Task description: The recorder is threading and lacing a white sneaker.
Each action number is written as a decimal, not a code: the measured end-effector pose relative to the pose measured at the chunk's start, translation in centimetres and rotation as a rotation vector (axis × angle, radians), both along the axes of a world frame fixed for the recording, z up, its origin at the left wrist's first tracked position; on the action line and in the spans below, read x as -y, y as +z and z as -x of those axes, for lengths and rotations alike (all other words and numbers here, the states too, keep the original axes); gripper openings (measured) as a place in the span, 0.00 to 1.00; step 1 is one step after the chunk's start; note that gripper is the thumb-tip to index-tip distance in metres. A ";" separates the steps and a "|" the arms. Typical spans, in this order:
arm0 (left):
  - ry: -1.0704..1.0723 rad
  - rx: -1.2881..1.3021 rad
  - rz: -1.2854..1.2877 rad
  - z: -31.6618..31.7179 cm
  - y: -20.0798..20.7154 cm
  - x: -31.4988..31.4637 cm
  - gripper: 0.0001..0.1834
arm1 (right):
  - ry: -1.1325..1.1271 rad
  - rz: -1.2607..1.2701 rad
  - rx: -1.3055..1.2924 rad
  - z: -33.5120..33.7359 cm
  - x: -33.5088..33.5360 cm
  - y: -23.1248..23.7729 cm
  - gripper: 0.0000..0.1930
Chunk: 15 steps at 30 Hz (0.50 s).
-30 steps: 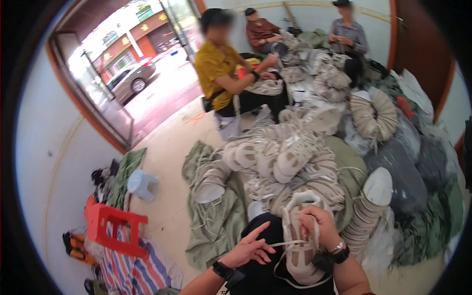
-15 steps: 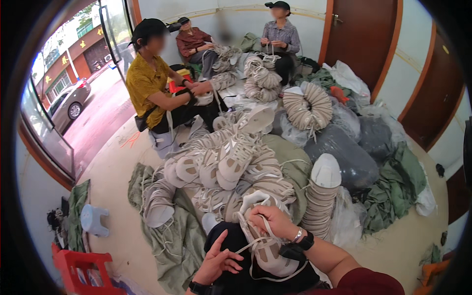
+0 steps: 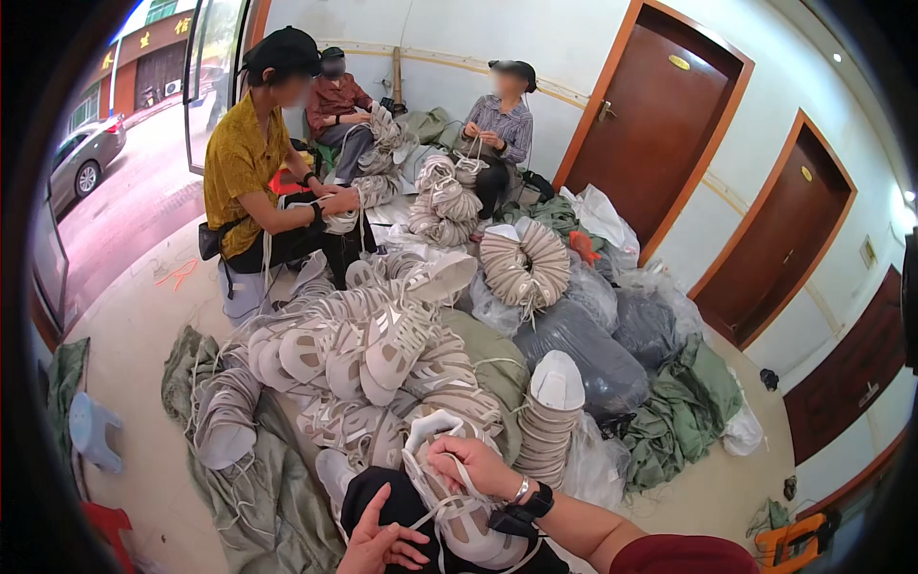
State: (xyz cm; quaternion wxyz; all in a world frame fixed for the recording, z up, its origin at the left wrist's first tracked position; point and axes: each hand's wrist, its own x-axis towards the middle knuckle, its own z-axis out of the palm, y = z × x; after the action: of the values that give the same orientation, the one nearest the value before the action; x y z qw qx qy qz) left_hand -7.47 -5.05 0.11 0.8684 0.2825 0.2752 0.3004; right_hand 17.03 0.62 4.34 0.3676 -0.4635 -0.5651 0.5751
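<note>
A beige and white shoe upper (image 3: 459, 507) lies on my dark lap at the bottom of the head view. My right hand (image 3: 473, 464) grips its top edge with a white lace running under the fingers. Just left of it, my left hand (image 3: 381, 543) holds the other end of the white lace (image 3: 421, 521) with the index finger raised. A black watch sits on my right wrist. Directly ahead is a large heap of similar shoe uppers (image 3: 363, 354) on green cloth.
A stack of uppers (image 3: 550, 421) stands at my right beside dark plastic sacks (image 3: 574, 349). Three seated people (image 3: 258, 182) handle uppers further back. Brown doors (image 3: 660, 115) line the right wall. A blue stool (image 3: 91, 430) and green sheets (image 3: 220, 478) lie left.
The view has swung right and upward, so the street and the red stool slid off to the left and the doors came in. My hands stay on the shoe upper and lace.
</note>
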 end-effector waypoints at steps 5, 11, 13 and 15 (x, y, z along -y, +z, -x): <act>-0.012 -0.100 0.000 0.2 2.9 0.3 0.28 | -0.017 -0.020 0.020 0.1 0.4 0.3 0.08; -0.043 -0.008 -0.037 0.2 0.5 -0.4 0.36 | -0.024 -0.005 0.036 0.5 0.7 1.0 0.08; -0.066 -0.015 -0.035 -0.2 0.7 -0.6 0.36 | -0.040 -0.008 0.052 0.1 1.0 1.2 0.08; -0.077 0.004 -0.030 -0.5 0.3 -0.8 0.36 | -0.064 -0.018 0.081 -0.3 1.3 1.3 0.08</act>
State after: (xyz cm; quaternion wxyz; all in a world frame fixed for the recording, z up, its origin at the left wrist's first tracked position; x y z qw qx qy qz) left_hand -6.97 -4.28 0.41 0.8755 0.3055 0.2580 0.2712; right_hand 17.30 -0.65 5.64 0.3669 -0.5009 -0.5693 0.5388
